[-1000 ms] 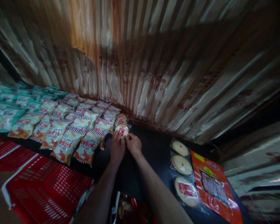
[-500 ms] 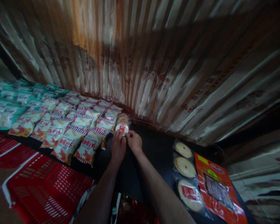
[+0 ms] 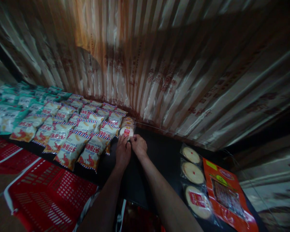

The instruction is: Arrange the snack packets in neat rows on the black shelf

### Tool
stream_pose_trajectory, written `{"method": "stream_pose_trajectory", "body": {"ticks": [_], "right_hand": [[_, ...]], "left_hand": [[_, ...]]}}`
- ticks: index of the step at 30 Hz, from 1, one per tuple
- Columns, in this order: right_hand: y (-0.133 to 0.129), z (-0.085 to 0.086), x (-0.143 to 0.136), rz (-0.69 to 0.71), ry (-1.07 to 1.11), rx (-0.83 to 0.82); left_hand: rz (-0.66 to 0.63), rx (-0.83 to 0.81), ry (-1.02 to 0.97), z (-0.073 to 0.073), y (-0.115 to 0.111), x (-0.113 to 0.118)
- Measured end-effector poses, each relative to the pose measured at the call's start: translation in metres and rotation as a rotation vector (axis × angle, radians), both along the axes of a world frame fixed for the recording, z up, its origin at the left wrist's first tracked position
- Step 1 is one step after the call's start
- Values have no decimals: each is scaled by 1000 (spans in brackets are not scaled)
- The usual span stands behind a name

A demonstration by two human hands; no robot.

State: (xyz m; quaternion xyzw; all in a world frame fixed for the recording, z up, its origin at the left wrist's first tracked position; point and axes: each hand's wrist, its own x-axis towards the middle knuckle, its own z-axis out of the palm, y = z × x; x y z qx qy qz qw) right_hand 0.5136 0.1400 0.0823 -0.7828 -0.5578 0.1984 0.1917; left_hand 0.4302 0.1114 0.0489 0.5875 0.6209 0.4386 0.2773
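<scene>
A small round flat cake in a clear wrapper with a red label (image 3: 126,131) lies at the right end of the rows of snack bags (image 3: 90,117), with similar wrapped cakes (image 3: 129,120) behind it. Over its near left edge, the fingers of my left hand (image 3: 123,153) are closed on the wrapper. My right hand (image 3: 139,146) pinches the near right corner of the same packet between thumb and fingers. The fingertips partly cover the packet's lower edge.
Green-and-white packets (image 3: 14,111) fill the far left. Three larger wrapped round cakes (image 3: 192,172) and an orange snack bag (image 3: 229,193) lie on the right of the black table (image 3: 157,164). Red plastic baskets (image 3: 48,196) stand at lower left. A pleated printed sheet (image 3: 145,58) hangs behind.
Both hands stay almost in place at the wrapped cake. The whole view has shifted very slightly; nothing else has visibly moved.
</scene>
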Motion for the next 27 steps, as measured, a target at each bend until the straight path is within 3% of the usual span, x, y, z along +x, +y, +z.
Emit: {"method": "stream_pose_trajectory", "body": {"ticks": [10, 17, 27], "right_hand": [[0, -4, 1, -5, 10, 61], [1, 0, -1, -2, 9, 2], [-1, -3, 2, -2, 94, 41]], "left_hand": [[8, -5, 19, -3, 2, -1], [9, -5, -39, -7, 6, -3], [-15, 6, 29, -3, 4, -6]]}}
